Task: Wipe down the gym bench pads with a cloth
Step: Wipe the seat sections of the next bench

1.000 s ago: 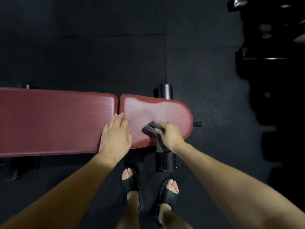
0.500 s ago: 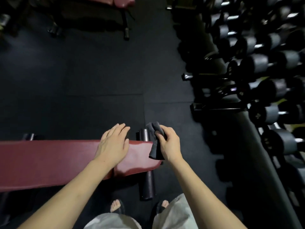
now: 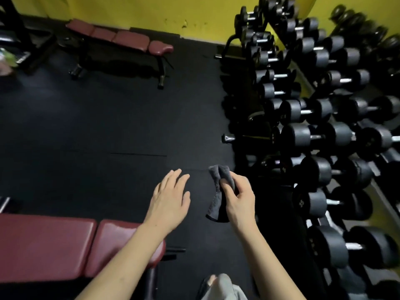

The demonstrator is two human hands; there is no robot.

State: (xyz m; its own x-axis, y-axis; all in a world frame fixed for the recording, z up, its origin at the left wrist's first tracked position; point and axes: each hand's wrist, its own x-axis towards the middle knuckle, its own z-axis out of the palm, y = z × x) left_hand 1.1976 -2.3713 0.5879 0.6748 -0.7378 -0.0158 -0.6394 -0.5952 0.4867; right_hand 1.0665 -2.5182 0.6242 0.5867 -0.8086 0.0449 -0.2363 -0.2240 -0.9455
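Both hands lifted off bench [image 3: 47,245] | right hand [image 3: 239,199] grips crumpled grey cloth [image 3: 218,191] | left hand [image 3: 171,200] flat, fingers straight

Both bare forearms are stretched forward. The left hand [image 3: 170,201] is held flat, fingers straight. The right hand [image 3: 239,199] is curled in a pinch

No legible text; faint marks on dumbbell [image 3: 317,204] ends too blurred to read.
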